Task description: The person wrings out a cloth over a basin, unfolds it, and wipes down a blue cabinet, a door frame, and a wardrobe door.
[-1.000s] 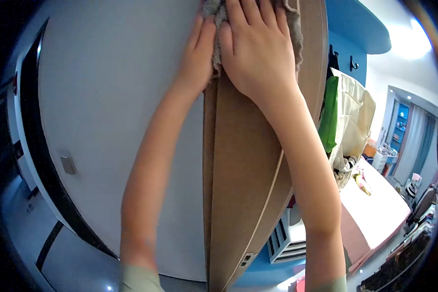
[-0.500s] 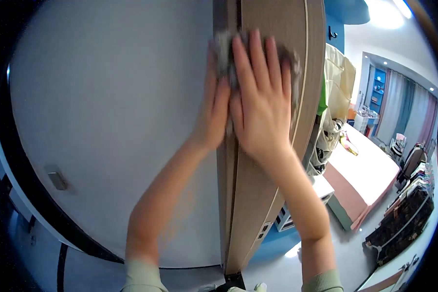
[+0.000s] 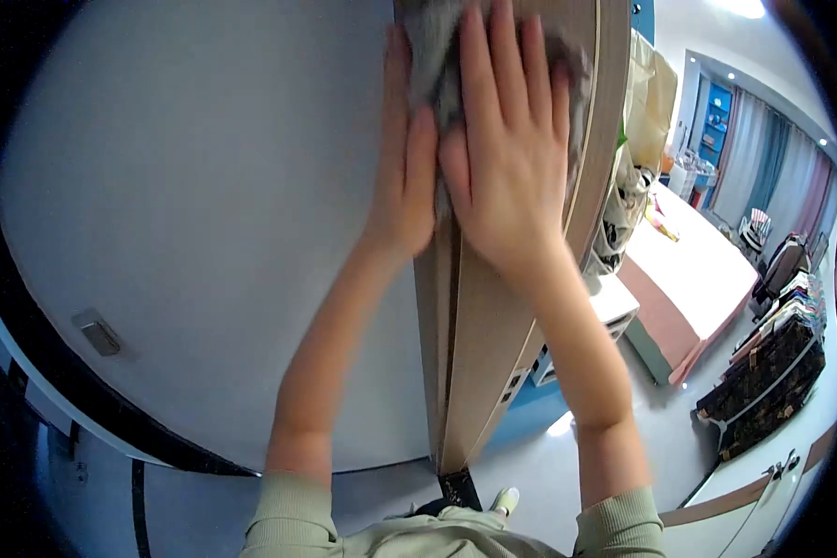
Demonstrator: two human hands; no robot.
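A wooden door frame [image 3: 484, 357] runs up the middle of the view. High on it, a grey, fuzzy-looking cloth [image 3: 434, 51] is pressed against the wood. My right hand [image 3: 514, 158] holds the cloth flat to the front of the frame, its fingers straight and pointing up. On the left edge, my left hand [image 3: 403, 177] keeps its fingers extended along the cloth and the frame's side. Part of the cloth is hidden under my hands, and its top runs out of view. The thumbs are close together.
A pale door panel [image 3: 205, 232] with a small metal fitting [image 3: 96, 333] fills the left side. To the right are a hanging fabric organizer [image 3: 649, 112], a white unit [image 3: 614, 302], a bed [image 3: 693, 270] and a clothes rack [image 3: 763, 391]. My shoe [image 3: 506, 500] is on the floor.
Both hands have slid upward along the frame, taking the cloth with them. The view has shifted, with more of my sleeves and clothing showing at the bottom.
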